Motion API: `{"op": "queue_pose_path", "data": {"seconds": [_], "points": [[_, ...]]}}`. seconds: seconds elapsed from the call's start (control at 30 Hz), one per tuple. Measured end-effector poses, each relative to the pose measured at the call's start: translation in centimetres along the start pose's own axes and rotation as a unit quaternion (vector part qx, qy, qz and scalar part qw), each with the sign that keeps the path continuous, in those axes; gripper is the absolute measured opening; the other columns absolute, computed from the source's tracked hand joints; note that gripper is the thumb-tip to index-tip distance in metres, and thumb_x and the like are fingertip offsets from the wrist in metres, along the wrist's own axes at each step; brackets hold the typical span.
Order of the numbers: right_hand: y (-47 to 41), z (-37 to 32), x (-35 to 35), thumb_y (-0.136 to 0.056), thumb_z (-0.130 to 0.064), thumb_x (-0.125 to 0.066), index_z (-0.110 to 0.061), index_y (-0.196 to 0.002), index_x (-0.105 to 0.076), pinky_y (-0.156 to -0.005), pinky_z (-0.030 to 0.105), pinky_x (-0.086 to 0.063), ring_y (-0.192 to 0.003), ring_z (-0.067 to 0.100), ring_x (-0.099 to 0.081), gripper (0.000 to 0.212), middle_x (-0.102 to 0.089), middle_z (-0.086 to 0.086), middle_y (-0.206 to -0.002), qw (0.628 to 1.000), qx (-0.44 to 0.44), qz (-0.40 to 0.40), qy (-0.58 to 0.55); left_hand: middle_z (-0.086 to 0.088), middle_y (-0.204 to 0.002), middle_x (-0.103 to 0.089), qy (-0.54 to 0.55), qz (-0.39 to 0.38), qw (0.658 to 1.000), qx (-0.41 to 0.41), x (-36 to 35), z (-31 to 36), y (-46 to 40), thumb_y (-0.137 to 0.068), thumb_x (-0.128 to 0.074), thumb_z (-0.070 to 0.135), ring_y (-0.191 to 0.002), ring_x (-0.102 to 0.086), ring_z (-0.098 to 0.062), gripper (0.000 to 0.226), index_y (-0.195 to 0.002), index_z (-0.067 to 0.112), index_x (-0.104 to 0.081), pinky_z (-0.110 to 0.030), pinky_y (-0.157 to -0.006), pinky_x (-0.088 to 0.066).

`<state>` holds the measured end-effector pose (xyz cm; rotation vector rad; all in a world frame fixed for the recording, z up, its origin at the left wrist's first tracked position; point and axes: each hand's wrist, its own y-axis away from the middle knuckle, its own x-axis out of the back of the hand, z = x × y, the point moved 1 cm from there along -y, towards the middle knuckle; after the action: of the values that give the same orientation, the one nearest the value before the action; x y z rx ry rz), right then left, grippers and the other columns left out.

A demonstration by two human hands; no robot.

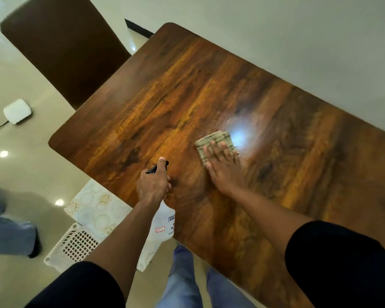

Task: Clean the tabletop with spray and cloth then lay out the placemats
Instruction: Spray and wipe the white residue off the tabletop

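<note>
Under our right hand (222,167), fingers (218,150) flat and spread, we press a folded checked cloth (213,141), soft woven fabric, beige with dark lines, onto the worktop (209,85). Left of those fingers our left hand (152,182) grips the neck of a spray bottle (163,221), translucent plastic with a black trigger, nozzle pointing away over the wood. Just beyond the right fingertips sits a bright glare patch; whether it is wet we cannot tell. Judged from this, we are mid-wipe: spraying and wiping underway, most of the glossy, dark, wood-grain surface with rounded corners left to cover. Placemats (98,207), pale with a circular pattern, not laid yet, lie below the near-left edge on a white perforated plastic stool (73,245).
</note>
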<state>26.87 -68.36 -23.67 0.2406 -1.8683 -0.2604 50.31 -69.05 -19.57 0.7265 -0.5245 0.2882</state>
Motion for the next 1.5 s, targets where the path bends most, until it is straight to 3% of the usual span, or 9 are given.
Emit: {"op": "queue_pose_path", "data": {"seconds": [0.2, 0.5, 0.77, 0.9, 1.07, 1.2, 1.33, 1.43, 1.5], "points": [[2.9, 2.7, 0.6, -0.112, -0.046, -0.023, -0.040, -0.166, 0.003, -0.128, 0.057, 0.001, -0.160, 0.028, 0.015, 0.060, 0.014, -0.009, -0.173, 0.991, -0.133, -0.004, -0.016, -0.002, -0.071, -0.077, -0.011, -0.011, 1.000, -0.022, -3.4, -2.3, 4.6, -0.102, -0.043, 0.077, -0.062, -0.072, -0.020, 0.076, -0.100, 0.009, -0.077, -0.032, -0.061, -0.052], [13.3, 3.7, -4.5, -0.111, -0.046, -0.021, -0.035, -0.167, -0.010, -0.128, 0.051, 0.002, -0.162, 0.024, 0.006, 0.059, 0.000, -0.008, -0.175, 0.979, 0.199, -0.027, 0.047, -0.006, -0.097, -0.081, -0.043, -0.033, 0.998, -0.031, -5.8, -5.2, 9.5, -0.070, -0.033, 0.102, -0.082, -0.077, -0.026, 0.110, -0.111, 0.011, -0.079, -0.039, -0.075, -0.061], [17.0, 7.9, -3.3, -0.112, -0.044, -0.023, -0.035, -0.166, 0.000, -0.129, 0.052, 0.005, -0.159, 0.022, 0.017, 0.060, 0.012, -0.009, -0.173, 0.979, -0.189, 0.041, -0.069, -0.008, -0.104, -0.081, -0.074, -0.062, 0.994, -0.042, -7.7, -6.8, 14.1, -0.077, -0.034, 0.098, -0.087, -0.077, -0.027, 0.108, -0.118, 0.008, -0.077, -0.040, -0.078, -0.063], [19.8, 5.1, -5.0, -0.110, -0.038, -0.033, -0.029, -0.168, -0.012, -0.128, 0.058, -0.009, -0.162, 0.029, 0.005, 0.063, 0.000, -0.002, -0.175, 0.989, -0.131, 0.042, -0.051, -0.002, -0.083, -0.080, -0.104, -0.103, 0.988, -0.041, -8.4, -7.1, 15.4, -0.092, -0.042, 0.086, -0.068, -0.076, -0.018, 0.089, -0.114, 0.007, -0.076, -0.027, -0.057, -0.050], [24.9, 7.9, -7.1, -0.109, -0.038, -0.031, -0.025, -0.166, -0.026, -0.125, 0.055, -0.017, -0.162, 0.027, -0.010, 0.059, -0.015, -0.002, -0.174, 0.993, 0.111, 0.016, 0.029, -0.005, -0.079, -0.080, -0.126, -0.134, 0.982, -0.050, -9.4, -6.9, 16.5, -0.098, -0.049, 0.078, -0.071, -0.076, -0.021, 0.074, -0.100, 0.011, -0.079, -0.033, -0.065, -0.056], [26.7, 10.5, -6.3, -0.108, -0.044, -0.020, -0.029, -0.166, -0.022, -0.125, 0.056, -0.022, -0.161, 0.022, -0.009, 0.060, -0.013, -0.006, -0.175, 0.994, -0.096, 0.052, -0.014, -0.003, -0.077, -0.080, -0.137, -0.184, 0.971, -0.061, -10.3, -6.6, 16.9, -0.093, -0.050, 0.080, -0.070, -0.078, -0.022, 0.076, -0.097, 0.009, -0.079, -0.034, -0.066, -0.058], [26.8, 8.0, -6.4, -0.111, -0.039, -0.025, -0.029, -0.167, -0.015, -0.128, 0.055, -0.010, -0.162, 0.023, 0.004, 0.058, -0.002, -0.005, -0.175, 0.937, -0.324, 0.087, -0.097, -0.003, -0.085, -0.080, -0.149, -0.208, 0.964, -0.072, -10.7, -6.3, 17.3, -0.073, -0.047, 0.093, -0.079, -0.078, -0.022, 0.090, -0.106, 0.014, -0.074, -0.036, -0.069, -0.057], [26.9, 5.1, -7.4, -0.111, -0.043, -0.029, -0.026, -0.167, -0.017, -0.125, 0.056, -0.016, -0.162, 0.028, 0.000, 0.060, -0.004, -0.001, -0.176, 0.945, -0.309, 0.071, -0.084, -0.005, -0.085, -0.080, -0.183, -0.222, 0.953, -0.097, -11.0, -6.1, 17.2, -0.092, -0.053, 0.081, -0.081, -0.076, -0.026, 0.061, -0.090, 0.022, -0.067, -0.041, -0.081, -0.060], [28.2, 3.6, -8.4, -0.110, -0.048, -0.027, -0.023, -0.166, -0.021, -0.121, 0.059, -0.023, -0.161, 0.031, -0.009, 0.062, -0.011, 0.002, -0.175, 0.971, -0.227, 0.054, -0.045, -0.004, -0.084, -0.080, -0.205, -0.231, 0.945, -0.103, -11.6, -6.3, 16.8, -0.082, -0.045, 0.095, -0.080, -0.076, -0.027, 0.082, -0.091, 0.019, -0.074, -0.044, -0.086, -0.063]]}}
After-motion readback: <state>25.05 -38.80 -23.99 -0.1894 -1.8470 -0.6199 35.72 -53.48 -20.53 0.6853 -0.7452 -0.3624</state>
